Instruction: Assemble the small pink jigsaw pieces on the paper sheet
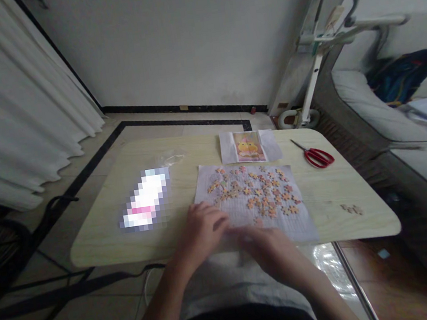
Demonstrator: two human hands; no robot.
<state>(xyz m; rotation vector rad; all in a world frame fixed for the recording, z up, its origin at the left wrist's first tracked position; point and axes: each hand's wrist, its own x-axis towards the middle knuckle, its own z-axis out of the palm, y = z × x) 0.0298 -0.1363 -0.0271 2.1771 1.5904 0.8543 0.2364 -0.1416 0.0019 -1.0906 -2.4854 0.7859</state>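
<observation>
A white gridded sheet lies on a pale wooden table, covered with several loose orange and pink puzzle pieces. My left hand rests on the sheet's near left corner, fingers curled and pointing right. My right hand lies on the sheet's near edge, fingers pointing left toward the other hand. The fingertips nearly meet. Whether either hand pinches a piece is hidden.
A picture card with a yellow figure lies behind the sheet. Red-handled scissors lie at the back right. A blurred white packet and clear plastic sit left. Two stray pieces lie near the right edge. A sofa stands right.
</observation>
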